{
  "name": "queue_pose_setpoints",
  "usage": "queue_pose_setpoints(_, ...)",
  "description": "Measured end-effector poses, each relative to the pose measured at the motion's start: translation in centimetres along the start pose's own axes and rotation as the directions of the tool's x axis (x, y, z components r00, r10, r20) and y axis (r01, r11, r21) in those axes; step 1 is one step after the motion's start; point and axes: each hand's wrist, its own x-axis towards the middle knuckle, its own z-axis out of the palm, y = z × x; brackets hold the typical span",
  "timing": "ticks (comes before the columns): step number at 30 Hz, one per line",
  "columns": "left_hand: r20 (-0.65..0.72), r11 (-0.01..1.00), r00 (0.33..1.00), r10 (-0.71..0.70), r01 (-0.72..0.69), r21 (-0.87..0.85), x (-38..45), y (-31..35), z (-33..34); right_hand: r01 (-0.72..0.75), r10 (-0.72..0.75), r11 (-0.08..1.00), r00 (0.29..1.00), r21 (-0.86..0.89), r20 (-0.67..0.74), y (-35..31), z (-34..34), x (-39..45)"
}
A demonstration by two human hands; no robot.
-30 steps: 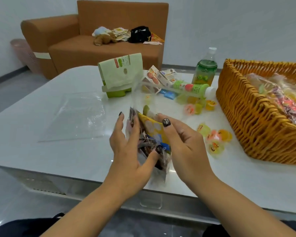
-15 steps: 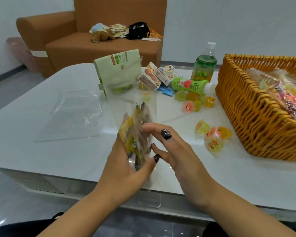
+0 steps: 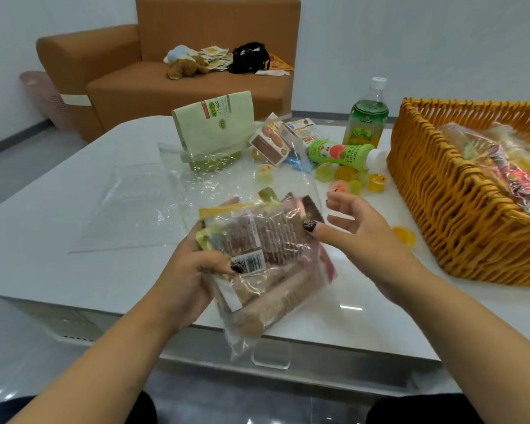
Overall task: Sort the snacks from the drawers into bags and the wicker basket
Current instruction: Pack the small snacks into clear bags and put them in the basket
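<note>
My left hand (image 3: 190,270) grips a clear plastic bag (image 3: 266,264) stuffed with snack packets, held flat above the table's near edge, thumb on top beside a barcode label. My right hand (image 3: 358,231) touches the bag's right side with its thumb; the fingers are spread and relaxed. The wicker basket (image 3: 447,209) stands at the right and holds a filled bag of sweets (image 3: 508,166). Small jelly cups (image 3: 346,185) lie scattered between the bag and the basket.
A flat empty clear bag (image 3: 129,206) lies on the white table (image 3: 43,240) to the left. Behind stand a green pouch (image 3: 211,127), small snack boxes (image 3: 273,142), an upright green bottle (image 3: 367,114) and a lying bottle (image 3: 343,153). A brown sofa (image 3: 166,87) is beyond.
The bag of packets has turned from upright on edge to lying flat facing me. My right hand has come off its side and opened out to the right.
</note>
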Motion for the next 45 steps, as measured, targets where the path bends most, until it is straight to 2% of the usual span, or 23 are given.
queue_pose_setpoints(3,0.038,0.985,0.995,-0.092,0.097,-0.141,0.0,-0.5,-0.3,-0.139,0.086,0.967,0.966,0.211,0.243,0.4,-1.0,0.8)
queue_pose_setpoints(5,0.038,0.986,0.994,-0.103,0.107,-0.127,-0.3,-0.5,-0.1,-0.165,0.054,0.937,0.939,0.307,0.34,0.4,-0.8,0.7)
queue_pose_setpoints(8,0.093,0.998,0.994,-0.061,0.058,0.035,-0.2,-0.2,0.5,-0.067,-0.006,0.951,0.972,0.303,0.236,0.5,0.0,0.3)
queue_pose_setpoints(11,0.061,0.993,0.998,0.034,-0.04,0.111,0.4,0.0,0.3,0.023,-0.066,0.964,0.986,0.266,0.151,0.4,0.4,0.0)
queue_pose_setpoints(16,0.057,0.938,0.988,0.143,-0.153,0.312,0.7,1.0,0.5,0.091,-0.11,0.986,0.984,0.139,0.137,-0.3,-0.8,0.2)
queue_pose_setpoints(19,0.057,0.903,0.987,0.153,-0.163,0.397,0.8,1.3,0.9,0.085,-0.105,0.981,0.988,0.171,0.11,-0.6,-1.9,0.4)
queue_pose_setpoints(24,0.111,0.892,0.989,0.098,-0.137,0.431,0.7,1.8,0.7,0.134,-0.153,0.984,0.973,0.114,0.172,-1.2,-3.3,0.0)
queue_pose_setpoints(28,0.136,0.903,0.984,0.11,-0.157,0.4,0.3,2.3,0.5,0.225,-0.23,0.973,0.948,0.046,0.222,-1.5,-4.2,-0.5)
queue_pose_setpoints(32,0.146,0.927,0.978,0.15,-0.191,0.323,-0.2,2.3,0.7,0.147,-0.184,0.982,0.896,0.12,0.405,-1.4,-5.1,-0.9)
queue_pose_setpoints(35,0.172,0.936,0.974,0.15,-0.196,0.292,-0.4,2.1,0.7,0.089,-0.157,0.982,0.873,0.167,0.461,-1.1,-4.5,-1.1)
queue_pose_setpoints(40,0.178,0.864,0.977,0.119,-0.19,0.467,-0.5,2.3,0.8,0.088,-0.125,0.99,0.898,0.107,0.421,-1.0,-3.2,-0.9)
queue_pose_setpoints(45,0.102,0.898,0.986,0.135,-0.165,0.408,-0.4,2.3,1.2,0.18,-0.208,0.977,0.917,0.111,0.339,-1.3,-3.4,-0.7)
